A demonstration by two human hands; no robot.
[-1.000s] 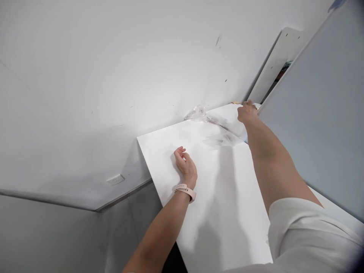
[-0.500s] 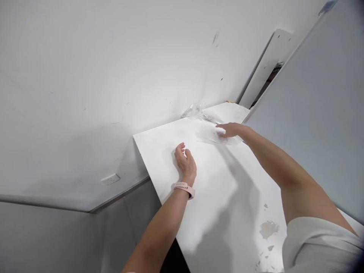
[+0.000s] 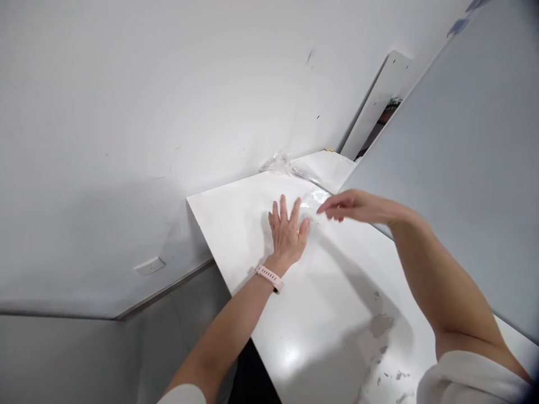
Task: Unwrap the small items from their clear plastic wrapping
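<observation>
My left hand [image 3: 287,233] is open over the white table [image 3: 244,224], its fingers spread and pointing away from me. A pale pink band [image 3: 269,277] circles that wrist. Just right of its fingertips lies a clear plastic bag [image 3: 314,198], shiny and thin. My right hand [image 3: 351,206] reaches in from the right at the bag's near right side, index finger extended and the other fingers loosely bent; nothing shows in it. Whether its fingertips touch the bag I cannot tell.
More crumpled clear plastic [image 3: 278,161] lies along the table's back edge by the wall [image 3: 210,101]. A bluish panel [image 3: 458,168] stands along the right side. A white board [image 3: 379,101] leans at the back corner. Low on the wall is a socket [image 3: 150,266].
My left hand has turned palm down, spread its fingers and moved right toward the bag. My right hand has come off the plastic and nearer to me. The view has shifted slightly.
</observation>
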